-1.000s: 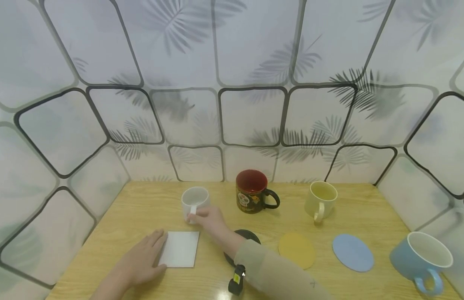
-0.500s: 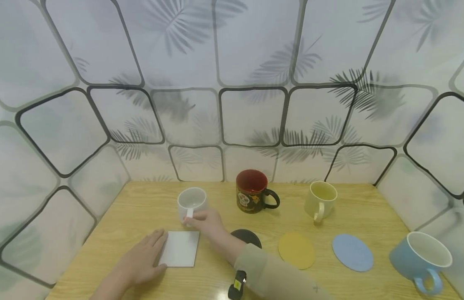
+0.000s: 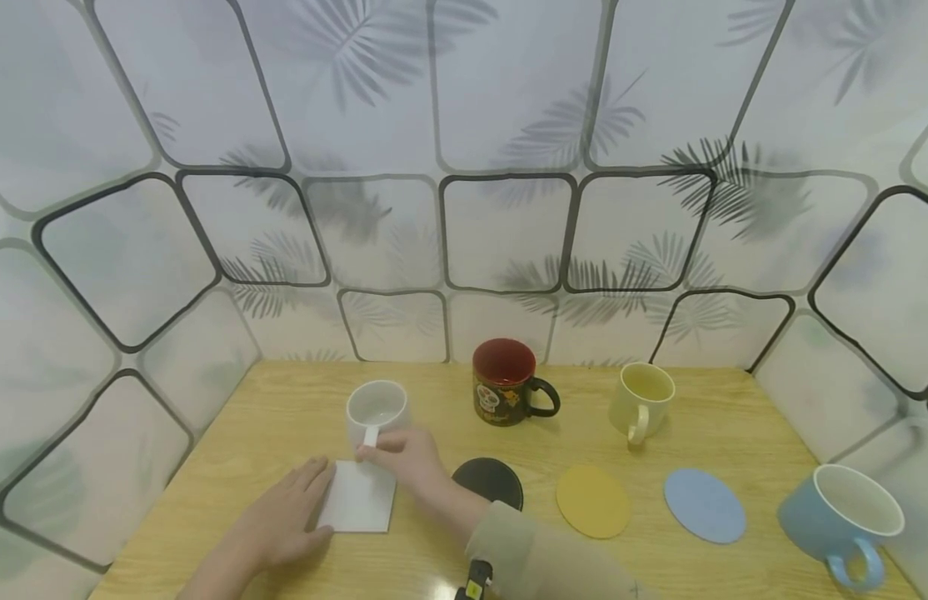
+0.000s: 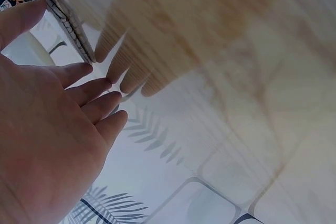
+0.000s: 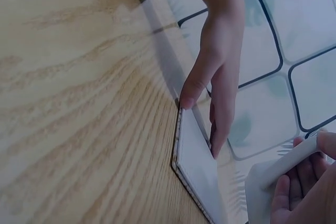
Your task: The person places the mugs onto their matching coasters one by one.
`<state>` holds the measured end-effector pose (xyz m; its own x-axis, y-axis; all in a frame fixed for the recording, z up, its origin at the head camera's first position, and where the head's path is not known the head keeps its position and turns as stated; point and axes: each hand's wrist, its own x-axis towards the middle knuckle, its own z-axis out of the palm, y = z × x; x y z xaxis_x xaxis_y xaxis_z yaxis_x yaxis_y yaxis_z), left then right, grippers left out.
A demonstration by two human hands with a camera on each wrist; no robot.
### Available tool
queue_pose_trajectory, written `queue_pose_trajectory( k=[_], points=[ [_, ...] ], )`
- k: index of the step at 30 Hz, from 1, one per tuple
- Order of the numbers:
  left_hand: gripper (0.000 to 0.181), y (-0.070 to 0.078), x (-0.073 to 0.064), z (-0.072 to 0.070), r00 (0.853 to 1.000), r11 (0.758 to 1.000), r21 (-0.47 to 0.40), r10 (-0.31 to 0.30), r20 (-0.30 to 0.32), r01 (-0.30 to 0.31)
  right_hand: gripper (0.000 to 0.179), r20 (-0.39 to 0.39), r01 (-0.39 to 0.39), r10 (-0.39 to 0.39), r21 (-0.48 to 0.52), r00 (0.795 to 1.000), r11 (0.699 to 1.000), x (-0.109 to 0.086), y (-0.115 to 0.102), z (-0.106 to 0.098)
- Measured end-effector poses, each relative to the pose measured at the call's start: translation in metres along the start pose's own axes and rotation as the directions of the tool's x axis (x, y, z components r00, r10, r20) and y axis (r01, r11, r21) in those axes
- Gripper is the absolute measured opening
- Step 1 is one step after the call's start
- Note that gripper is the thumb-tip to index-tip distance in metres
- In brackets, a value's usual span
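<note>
My right hand [image 3: 410, 460] holds the white mug [image 3: 376, 408] by its handle, thumb and fingers closed round it. In the head view the mug is upright, right behind the far edge of a square white coaster [image 3: 359, 507]. Its base is partly hidden by my fingers. At the coaster's left side rests my left hand [image 3: 280, 521], fingers extended along the edge and thumb at the near corner. The right wrist view shows the mug's handle [image 5: 294, 163] in my grip and the coaster [image 5: 198, 166] flat on the wood, with left-hand fingertips against its edges.
A dark mug with a red inside [image 3: 504, 383] and a pale yellow mug [image 3: 641, 400] stand behind. A blue mug [image 3: 839, 512] is at far right. Round coasters, black [image 3: 494, 483], yellow [image 3: 593, 502] and blue [image 3: 705, 506], lie in front. A patterned curtain [image 3: 501, 233] encloses the table.
My right hand has brought the white mug left and toward me, closer to the white coaster. More of the black coaster shows now. My left hand and the other mugs have stayed put.
</note>
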<state>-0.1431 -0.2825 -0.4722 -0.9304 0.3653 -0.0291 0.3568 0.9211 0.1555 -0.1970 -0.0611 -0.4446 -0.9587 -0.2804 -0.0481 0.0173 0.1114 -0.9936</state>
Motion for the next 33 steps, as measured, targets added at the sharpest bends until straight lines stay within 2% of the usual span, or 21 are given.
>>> queue_pose_trajectory(
  k=[9,18,26,33],
  points=[
    [0.087,0.000,-0.001,-0.001,1.000,1.000,-0.008,0.001,-0.004,-0.001,0.016,0.009,0.000,-0.001,0.068,1.000,0.998,-0.014,-0.004,0.005],
    [0.087,-0.001,0.000,0.000,1.000,1.000,-0.016,0.001,-0.003,-0.001,0.018,0.016,-0.008,0.007,0.091,1.000,0.996,-0.020,0.003,0.012],
    [0.086,-0.001,-0.001,0.000,1.000,1.000,-0.021,-0.006,-0.004,0.006,0.017,0.017,-0.009,0.008,0.039,1.000,0.999,-0.028,0.006,0.016],
    [0.084,-0.001,-0.002,0.001,1.000,1.000,-0.019,-0.001,-0.012,0.000,0.017,0.026,-0.042,0.040,0.070,0.999,0.997,-0.034,0.004,0.020]
  ],
)
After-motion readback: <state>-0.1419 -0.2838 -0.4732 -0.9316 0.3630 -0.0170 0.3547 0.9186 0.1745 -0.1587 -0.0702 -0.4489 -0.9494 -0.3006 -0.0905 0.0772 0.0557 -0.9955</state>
